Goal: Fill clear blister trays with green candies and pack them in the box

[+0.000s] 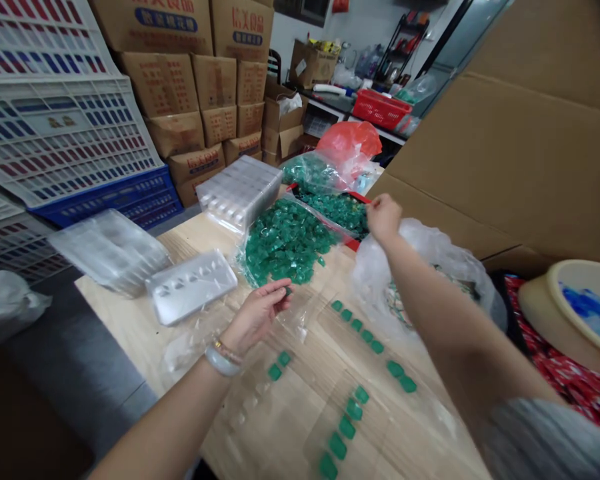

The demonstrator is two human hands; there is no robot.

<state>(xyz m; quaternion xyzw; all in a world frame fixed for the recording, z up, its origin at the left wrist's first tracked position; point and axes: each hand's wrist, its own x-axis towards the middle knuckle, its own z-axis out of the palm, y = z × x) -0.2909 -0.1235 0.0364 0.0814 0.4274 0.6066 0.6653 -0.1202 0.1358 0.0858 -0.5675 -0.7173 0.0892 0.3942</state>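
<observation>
Our left hand (257,313) pinches a green piece (287,291); our right hand (384,219) pinches a clear bag (420,267). Green pile (285,241) at twelve, trays (191,287) at ten.

The left hand (257,313) curls low with its fingers (279,288) drawn together, while the right hand (384,217) reaches farther forward on an outstretched arm (445,313).

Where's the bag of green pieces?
In the head view, the clear bag of green pieces lies on the table just past the left hand, beside a white blister tray.
</observation>
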